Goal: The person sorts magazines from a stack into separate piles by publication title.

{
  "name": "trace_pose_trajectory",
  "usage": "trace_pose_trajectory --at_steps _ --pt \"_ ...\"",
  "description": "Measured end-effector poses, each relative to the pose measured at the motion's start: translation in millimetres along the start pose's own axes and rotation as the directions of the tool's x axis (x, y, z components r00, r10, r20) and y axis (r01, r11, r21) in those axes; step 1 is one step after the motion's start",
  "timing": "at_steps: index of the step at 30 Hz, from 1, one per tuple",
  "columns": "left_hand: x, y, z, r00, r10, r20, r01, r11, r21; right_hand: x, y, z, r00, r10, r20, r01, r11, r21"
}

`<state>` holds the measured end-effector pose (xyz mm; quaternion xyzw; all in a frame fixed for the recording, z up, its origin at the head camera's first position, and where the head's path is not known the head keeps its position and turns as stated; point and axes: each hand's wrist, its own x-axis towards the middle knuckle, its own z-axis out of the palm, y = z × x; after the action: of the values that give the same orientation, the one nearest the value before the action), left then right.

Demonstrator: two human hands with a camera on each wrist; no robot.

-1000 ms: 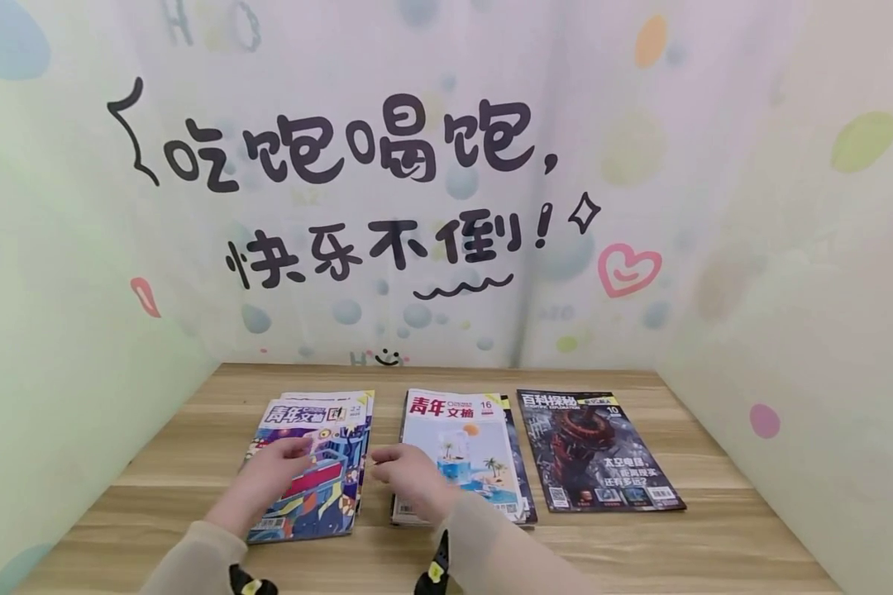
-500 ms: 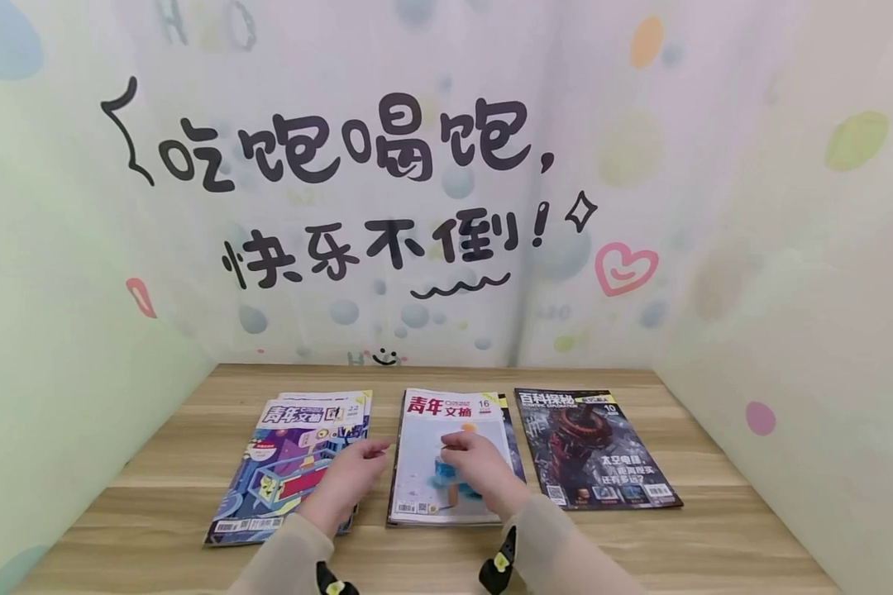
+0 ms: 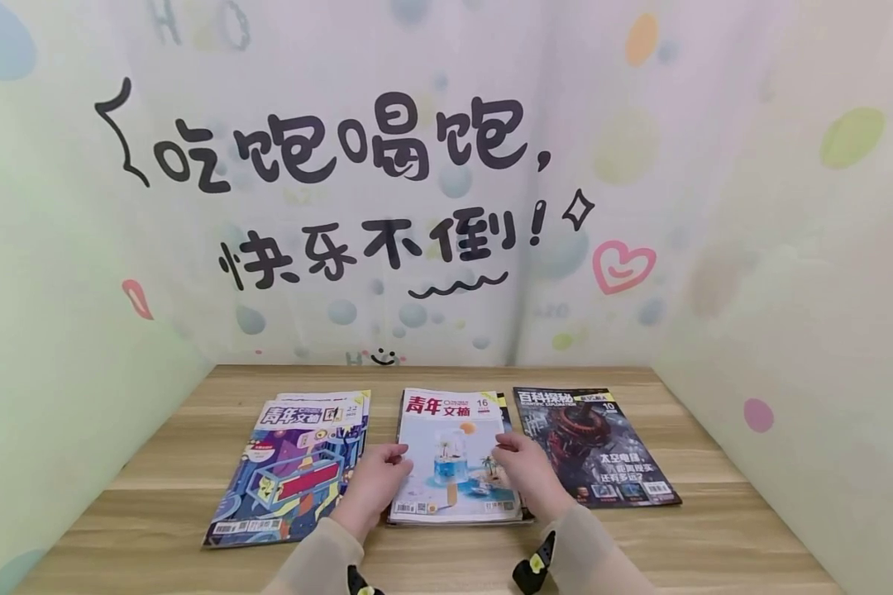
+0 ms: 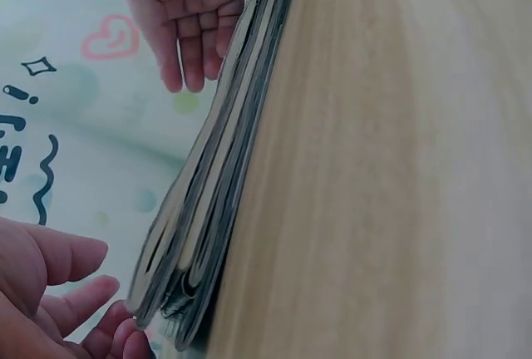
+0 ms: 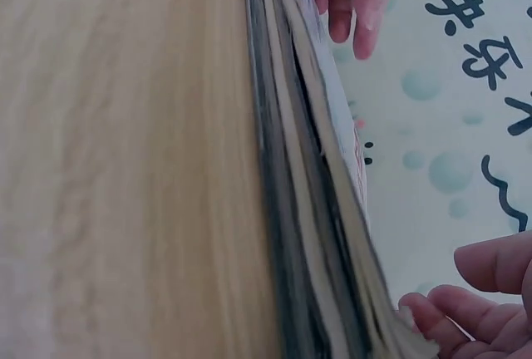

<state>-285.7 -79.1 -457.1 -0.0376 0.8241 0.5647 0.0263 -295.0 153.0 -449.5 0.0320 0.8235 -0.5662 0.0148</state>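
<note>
The middle stack of magazines [image 3: 450, 475] lies on the wooden table, its top cover white with a red title and a blue ice-pop picture. My left hand [image 3: 378, 487] is at the stack's left side, fingers extended along it. On the opposite side, my right hand [image 3: 528, 471] has its fingers by the right edge. The left wrist view shows the stack's layered page edges [image 4: 237, 126], with left fingertips [image 4: 125, 326] right at a corner. From the right wrist view, right fingertips [image 5: 424, 313] sit close to the page edges. Thumbs stand apart from the fingers.
Left of the hands lies a stack topped by a purple, colourful magazine [image 3: 290, 471]. To the right is a dark magazine [image 3: 595, 446] with a red machine on its cover. A printed curtain [image 3: 387, 248] stands behind the table [image 3: 231, 388].
Both hands have moved right: the left from over the purple magazine to the middle stack's left side, the right from over the middle stack to its right edge. The magazines look unmoved.
</note>
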Motion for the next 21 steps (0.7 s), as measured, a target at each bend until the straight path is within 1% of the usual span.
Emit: trace_pose_trajectory --at_steps 10,15,18,21 --pt "-1.3 -2.6 2.4 1.0 0.022 -0.013 -0.022 0.999 0.029 -4.1 10.6 -4.5 0.994 0.027 -0.106 -0.029 0.999 -0.019" --pt "-2.3 -4.4 3.4 1.0 -0.008 -0.019 0.008 1.0 0.026 -5.2 12.8 -4.5 0.99 0.029 -0.14 -0.032 0.999 -0.02" --pt "-2.9 -5.8 3.9 0.999 -0.032 -0.028 0.032 0.999 0.024 -6.8 13.5 -3.5 0.989 0.031 -0.144 -0.033 0.999 -0.01" --pt "-3.0 -7.1 3.9 0.998 -0.041 -0.037 0.042 0.999 0.02 -7.5 14.7 -2.1 0.989 0.04 -0.14 -0.041 0.999 0.0"
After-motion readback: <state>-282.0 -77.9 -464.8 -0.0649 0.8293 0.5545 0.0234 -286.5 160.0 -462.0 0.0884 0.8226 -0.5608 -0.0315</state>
